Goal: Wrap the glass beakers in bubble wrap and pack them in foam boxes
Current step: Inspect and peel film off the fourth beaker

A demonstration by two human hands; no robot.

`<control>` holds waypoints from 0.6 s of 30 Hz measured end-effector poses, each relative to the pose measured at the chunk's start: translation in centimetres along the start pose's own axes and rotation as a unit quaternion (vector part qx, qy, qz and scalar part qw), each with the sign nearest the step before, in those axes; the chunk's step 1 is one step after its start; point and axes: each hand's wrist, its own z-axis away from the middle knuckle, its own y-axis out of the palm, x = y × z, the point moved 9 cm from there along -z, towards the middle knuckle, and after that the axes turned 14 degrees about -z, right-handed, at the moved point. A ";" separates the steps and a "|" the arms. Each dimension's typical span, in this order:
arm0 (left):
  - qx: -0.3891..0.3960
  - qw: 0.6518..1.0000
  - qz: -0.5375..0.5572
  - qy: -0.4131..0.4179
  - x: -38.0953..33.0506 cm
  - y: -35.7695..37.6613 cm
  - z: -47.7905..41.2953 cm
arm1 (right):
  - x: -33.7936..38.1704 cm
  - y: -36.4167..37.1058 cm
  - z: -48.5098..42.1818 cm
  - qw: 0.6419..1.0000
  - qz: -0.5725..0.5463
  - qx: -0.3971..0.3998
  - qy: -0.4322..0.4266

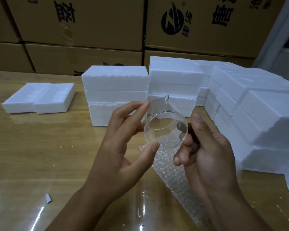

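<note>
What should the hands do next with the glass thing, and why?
Probably lower the glass beaker onto the bubble wrap lying just below it. The beaker is bare, the left hand pinches its rim and the right hand grips its dark handle.

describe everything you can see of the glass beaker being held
The glass beaker is clear and round, with a pointed spout at its upper rim and a dark handle on its right. It is held in the air, mouth tilted toward the camera, above the bubble wrap. The left hand pinches its rim between forefinger and thumb; the right hand grips the handle.
</note>
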 end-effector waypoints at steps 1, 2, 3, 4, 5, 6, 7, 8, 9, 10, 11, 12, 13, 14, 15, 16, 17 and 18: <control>-0.001 1.000 -0.002 -0.002 0.1 0.0 0.0 | 0.0 0.0 0.0 1.000 0.003 0.001 -0.001; -0.004 1.000 -0.005 -0.003 0.2 0.0 0.0 | -0.1 0.1 0.1 1.000 0.007 0.001 -0.003; -0.007 1.000 -0.008 -0.004 0.2 -0.1 0.0 | -0.1 0.1 0.1 1.000 0.010 0.003 -0.004; -0.010 1.000 -0.012 -0.003 0.2 -0.2 0.0 | -0.2 0.2 0.1 1.000 0.011 0.007 -0.006; -0.014 1.000 -0.016 -0.001 0.2 -0.2 0.0 | -0.2 0.3 0.2 1.000 0.013 0.010 -0.006; -0.017 1.000 -0.020 0.000 0.1 -0.3 -0.1 | -0.3 0.3 0.2 1.000 0.015 0.012 -0.006; -0.021 0.999 -0.025 0.000 0.0 -0.3 -0.1 | -0.3 0.3 0.3 1.000 0.017 0.012 -0.005; -0.028 0.999 -0.031 -0.003 0.0 -0.4 -0.1 | -0.4 0.2 0.3 1.000 0.021 0.012 -0.004; -0.035 0.999 -0.037 -0.009 0.0 -0.5 -0.1 | -0.5 0.2 0.3 1.000 0.026 0.010 -0.005; -0.043 0.998 -0.042 -0.014 0.0 -0.6 -0.1 | -0.5 0.1 0.3 0.999 0.032 0.010 -0.007; -0.053 0.997 -0.048 -0.018 0.0 -0.7 -0.1 | -0.6 0.2 0.4 0.999 0.038 0.012 -0.009; -0.063 0.996 -0.056 -0.022 0.0 -0.8 -0.1 | -0.7 0.2 0.4 0.999 0.044 0.016 -0.011; -0.072 0.995 -0.068 -0.024 -0.1 -1.0 -0.1 | -0.7 0.3 0.5 0.999 0.049 0.020 -0.012; -0.080 0.993 -0.081 -0.026 -0.2 -1.2 -0.1 | -0.8 0.4 0.6 0.998 0.055 0.024 -0.011; -0.087 0.992 -0.089 -0.030 -0.2 -1.3 -0.1 | -0.9 0.5 0.6 0.998 0.062 0.026 -0.011; -0.094 0.991 -0.094 -0.036 -0.2 -1.5 0.0 | -1.0 0.6 0.7 0.997 0.068 0.027 -0.010; -0.101 0.989 -0.097 -0.043 -0.2 -1.6 0.0 | -1.1 0.6 0.7 0.997 0.075 0.027 -0.009; -0.108 0.988 -0.100 -0.052 -0.1 -1.8 0.0 | -1.2 0.7 0.7 0.996 0.081 0.027 -0.008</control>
